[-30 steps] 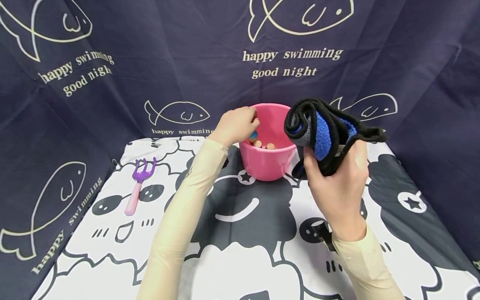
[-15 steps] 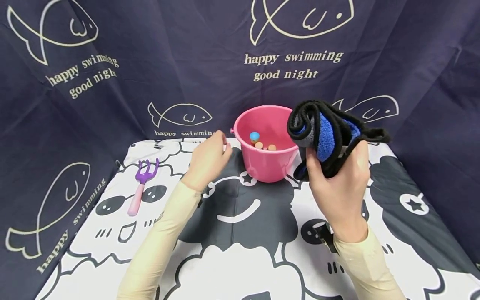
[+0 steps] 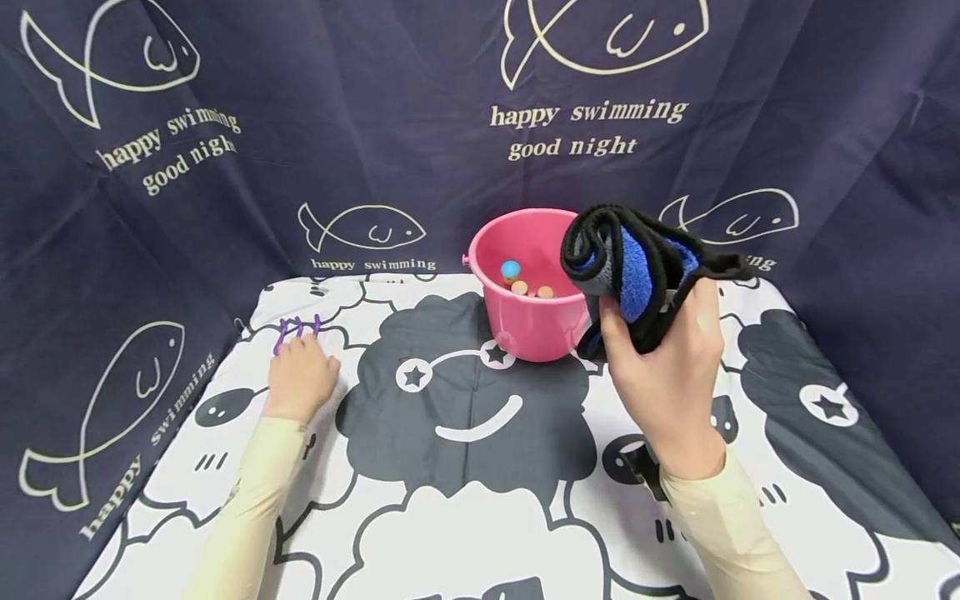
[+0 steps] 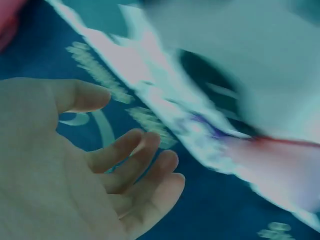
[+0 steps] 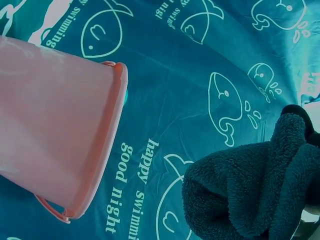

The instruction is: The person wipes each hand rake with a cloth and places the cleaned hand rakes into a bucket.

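My left hand [image 3: 302, 379] is over the toy garden fork, and only its purple tines [image 3: 280, 342] show beyond the fingers in the head view. The handle is hidden there. In the left wrist view the left hand [image 4: 75, 170] has loosely bent fingers with nothing between them, and the fork is a blur beside it. My right hand [image 3: 666, 371] grips a rolled towel [image 3: 633, 279], blue and grey with black edging, above the table to the right of the pink bucket [image 3: 536, 325]. In the right wrist view the towel [image 5: 235, 185] hangs apart from the bucket [image 5: 60, 120].
Inside the bucket lie a blue-topped piece [image 3: 510, 270] and pale round pieces [image 3: 545, 292]. A sheep-patterned cloth [image 3: 465, 383] covers the table. Dark fish-print curtains [image 3: 390, 117] stand close behind and at both sides.
My left hand has drawn out of the bucket and moved left and toward me, to the toy fork. The right hand keeps holding the towel, shifted slightly left.
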`<action>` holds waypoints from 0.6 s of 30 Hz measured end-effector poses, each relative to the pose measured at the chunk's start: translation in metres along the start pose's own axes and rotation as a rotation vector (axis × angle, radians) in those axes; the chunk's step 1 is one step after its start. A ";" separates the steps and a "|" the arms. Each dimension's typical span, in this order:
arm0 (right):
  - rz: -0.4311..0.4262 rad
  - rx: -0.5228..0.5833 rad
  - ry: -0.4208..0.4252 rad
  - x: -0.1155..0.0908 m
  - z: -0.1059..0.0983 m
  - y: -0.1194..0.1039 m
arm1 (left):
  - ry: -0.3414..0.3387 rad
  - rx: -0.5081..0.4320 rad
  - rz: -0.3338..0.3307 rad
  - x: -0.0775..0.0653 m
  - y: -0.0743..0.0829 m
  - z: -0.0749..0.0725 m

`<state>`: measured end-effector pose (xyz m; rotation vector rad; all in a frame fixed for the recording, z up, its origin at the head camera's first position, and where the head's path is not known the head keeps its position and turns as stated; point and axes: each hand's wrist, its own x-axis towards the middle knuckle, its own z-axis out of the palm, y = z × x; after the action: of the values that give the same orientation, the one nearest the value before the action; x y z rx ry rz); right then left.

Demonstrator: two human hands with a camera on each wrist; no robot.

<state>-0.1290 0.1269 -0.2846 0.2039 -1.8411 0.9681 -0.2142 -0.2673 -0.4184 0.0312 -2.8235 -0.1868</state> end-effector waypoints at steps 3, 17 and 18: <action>-0.006 0.003 -0.005 0.000 0.001 0.001 | -0.075 0.023 -0.090 -0.004 -0.029 0.008; -0.008 0.014 -0.002 -0.003 0.001 -0.002 | -0.204 0.013 -0.250 -0.004 -0.060 0.017; -0.008 0.014 -0.003 -0.003 0.001 -0.003 | -0.209 0.011 -0.249 -0.005 -0.060 0.016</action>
<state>-0.1268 0.1236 -0.2854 0.2207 -1.8354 0.9756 -0.2147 -0.3242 -0.4428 0.3887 -3.0216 -0.2434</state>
